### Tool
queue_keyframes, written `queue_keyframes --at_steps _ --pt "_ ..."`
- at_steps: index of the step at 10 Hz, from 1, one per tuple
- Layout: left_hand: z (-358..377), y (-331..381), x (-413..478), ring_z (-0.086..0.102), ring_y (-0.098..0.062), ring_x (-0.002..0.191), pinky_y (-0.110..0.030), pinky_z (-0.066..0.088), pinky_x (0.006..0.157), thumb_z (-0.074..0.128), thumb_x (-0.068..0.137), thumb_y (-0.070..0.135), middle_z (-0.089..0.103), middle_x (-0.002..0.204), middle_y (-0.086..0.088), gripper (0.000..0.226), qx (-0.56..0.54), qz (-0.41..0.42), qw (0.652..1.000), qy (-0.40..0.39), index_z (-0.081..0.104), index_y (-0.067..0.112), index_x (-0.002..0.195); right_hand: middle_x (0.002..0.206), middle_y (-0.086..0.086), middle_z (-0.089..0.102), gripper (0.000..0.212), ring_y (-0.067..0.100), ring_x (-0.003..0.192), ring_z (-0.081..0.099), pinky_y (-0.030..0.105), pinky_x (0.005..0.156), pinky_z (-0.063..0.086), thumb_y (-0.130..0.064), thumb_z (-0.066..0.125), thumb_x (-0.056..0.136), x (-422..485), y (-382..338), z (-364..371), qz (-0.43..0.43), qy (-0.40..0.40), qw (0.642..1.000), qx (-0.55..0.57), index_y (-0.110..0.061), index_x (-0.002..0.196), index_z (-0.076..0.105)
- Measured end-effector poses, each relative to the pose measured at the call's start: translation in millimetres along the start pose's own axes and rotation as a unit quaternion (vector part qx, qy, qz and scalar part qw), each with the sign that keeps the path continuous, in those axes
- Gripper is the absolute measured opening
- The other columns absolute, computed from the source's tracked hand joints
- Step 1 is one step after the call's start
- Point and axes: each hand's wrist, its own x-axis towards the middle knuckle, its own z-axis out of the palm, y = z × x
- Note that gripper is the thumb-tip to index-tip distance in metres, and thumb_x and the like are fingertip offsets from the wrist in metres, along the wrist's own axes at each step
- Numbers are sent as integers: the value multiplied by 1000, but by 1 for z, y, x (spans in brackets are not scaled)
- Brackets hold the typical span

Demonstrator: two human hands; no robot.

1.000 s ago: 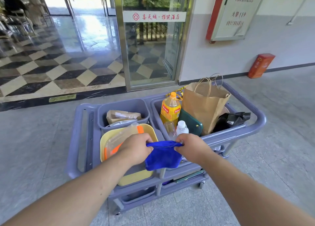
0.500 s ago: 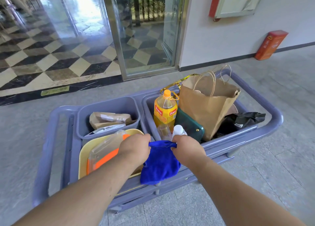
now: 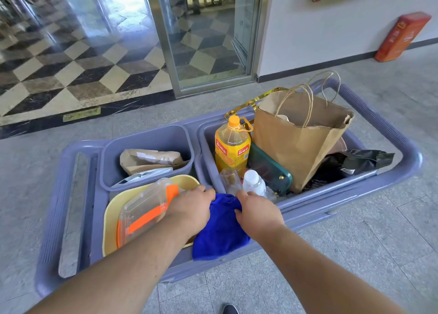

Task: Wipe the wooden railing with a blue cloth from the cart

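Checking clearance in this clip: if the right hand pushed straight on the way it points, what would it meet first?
Probably the small clear container just beyond the right hand, which grips the blue cloth; the white-capped bottle sits close beside that line. Depth is unclear.

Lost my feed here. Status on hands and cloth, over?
Left hand and right hand both grip blue cloth at near rim of cart. White bottle, yellow tray alongside, not blocking. Wooden railing not in view.

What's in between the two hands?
The blue cloth, bunched up. The left hand and right hand each grip its top. The head view shows it.
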Motion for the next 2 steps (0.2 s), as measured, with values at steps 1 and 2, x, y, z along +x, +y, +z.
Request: queue_keyframes --at_steps 1,2 --pt "-2 2 -1 58 -22 98 -38 54 74 56 89 30 57 117 2 32 -7 2 1000 14 51 31 121 112 3 60 28 28 94 59 37 63 44 -40 53 100 -5 0 -6 -2 15 1000 2 -23 120 44" --pt "-9 3 -2 56 -19 108 -37 54 81 54 86 56 55 126 7 49 -27 0 997 67 45 34 128 120 2 57 48 27 106 58 39 71 52 -53 55 96 -9 1 -17 -27 82 996 -4 -24 131 43"
